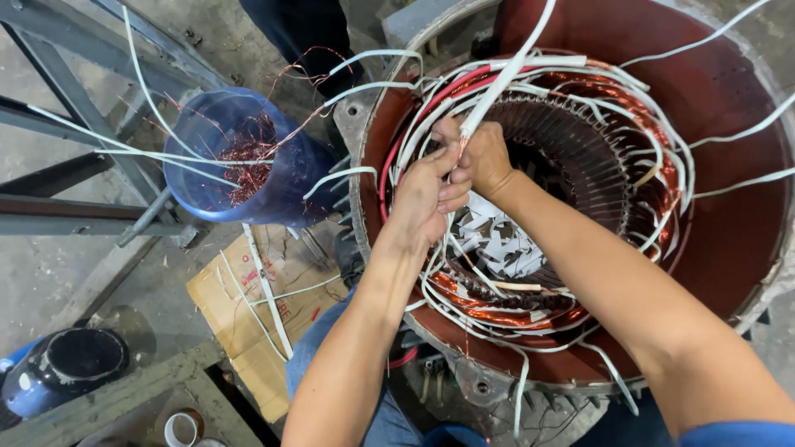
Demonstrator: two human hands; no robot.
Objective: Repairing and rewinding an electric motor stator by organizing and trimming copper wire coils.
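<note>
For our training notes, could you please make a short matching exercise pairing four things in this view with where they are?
Things:
1. Blue bucket
2. Cardboard piece
3. White sleeved lead
4. Tape roll

Places:
A. Bottom edge, on the floor by the wooden beam
B. Pinched between both hands over the stator
C. Left of the stator, with copper wire scraps inside
D. Flat on the floor below the bucket

Pairs: 1-C, 2-D, 3-B, 4-A. The left hand and right hand meet at the lead's end.
</note>
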